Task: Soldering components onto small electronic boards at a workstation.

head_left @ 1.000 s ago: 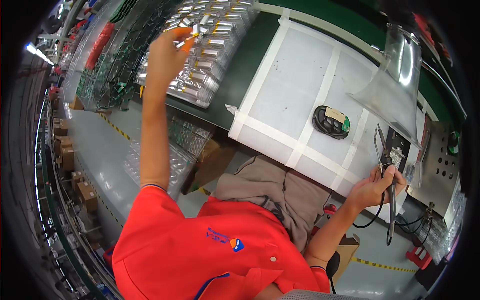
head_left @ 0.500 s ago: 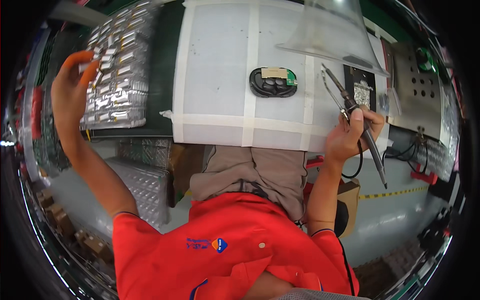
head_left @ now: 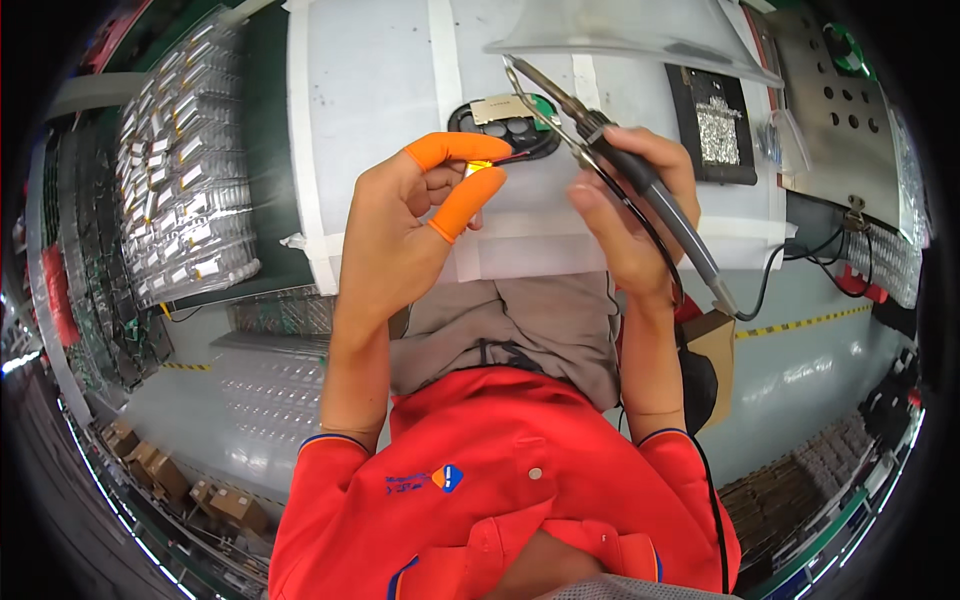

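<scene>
My left hand, with orange finger cots on thumb and index finger, pinches a small silver battery with yellow tape at its end. Thin red wire shows by its fingertips. Just beyond lies a black oval housing with a green circuit board and a beige plate on it. My right hand is closed around a soldering iron, its tip pointing up and left above the housing's far side. A thin metal tube runs along the iron toward that tip.
Clear plastic trays of silver batteries are stacked at the left. A transparent hood hangs at the far side of the white taped work surface. A black holder with silvery wool and a perforated metal box stand right.
My left hand has come from the battery trays to the housing, now with a battery in its fingers. My right hand has moved the soldering iron leftward, nearer the housing.
</scene>
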{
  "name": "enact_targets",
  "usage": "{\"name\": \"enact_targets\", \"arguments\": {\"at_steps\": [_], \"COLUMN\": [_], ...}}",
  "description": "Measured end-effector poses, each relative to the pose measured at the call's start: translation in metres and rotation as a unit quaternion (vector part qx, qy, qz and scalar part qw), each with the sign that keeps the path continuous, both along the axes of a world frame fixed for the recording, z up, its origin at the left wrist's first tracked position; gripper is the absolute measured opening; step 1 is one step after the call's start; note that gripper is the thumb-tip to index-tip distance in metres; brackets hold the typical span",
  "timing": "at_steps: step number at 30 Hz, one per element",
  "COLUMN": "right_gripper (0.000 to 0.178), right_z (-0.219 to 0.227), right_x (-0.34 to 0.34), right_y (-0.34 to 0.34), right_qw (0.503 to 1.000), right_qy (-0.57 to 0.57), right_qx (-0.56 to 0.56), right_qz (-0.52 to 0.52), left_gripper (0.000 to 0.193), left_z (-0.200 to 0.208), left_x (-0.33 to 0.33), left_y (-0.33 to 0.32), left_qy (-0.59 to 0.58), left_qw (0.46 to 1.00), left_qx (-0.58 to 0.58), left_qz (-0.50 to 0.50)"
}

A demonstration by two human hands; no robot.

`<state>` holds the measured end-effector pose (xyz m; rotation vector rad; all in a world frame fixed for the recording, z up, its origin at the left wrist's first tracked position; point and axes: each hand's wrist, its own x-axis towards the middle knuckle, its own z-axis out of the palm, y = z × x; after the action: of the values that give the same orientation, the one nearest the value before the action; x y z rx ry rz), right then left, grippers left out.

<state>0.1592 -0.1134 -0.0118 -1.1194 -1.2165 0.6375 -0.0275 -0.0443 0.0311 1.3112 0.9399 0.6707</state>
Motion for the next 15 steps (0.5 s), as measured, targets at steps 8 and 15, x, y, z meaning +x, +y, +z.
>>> {"name": "enact_targets", "arguments": {"at_steps": [8, 15], "right_gripper": [0.042, 0.041], "right_z": [-0.001, -0.003], "right_x": [-0.003, -0.001], "right_y": [0.005, 0.004], "right_qw": [1.000, 1.000], "right_qy": [0.009, 0.017], "right_qx": [-0.020, -0.005], "right_qz": [0.019, 0.013], "left_gripper": [0.020, 0.016], "left_z": [-0.005, -0.011], "left_x": [0.013, 0.018], "left_y": [-0.006, -0.007], "left_qy": [0.018, 0.078], "left_qw": [0.999, 0.995], "left_qx": [-0.020, 0.040], "left_qz": [-0.037, -0.044]}}
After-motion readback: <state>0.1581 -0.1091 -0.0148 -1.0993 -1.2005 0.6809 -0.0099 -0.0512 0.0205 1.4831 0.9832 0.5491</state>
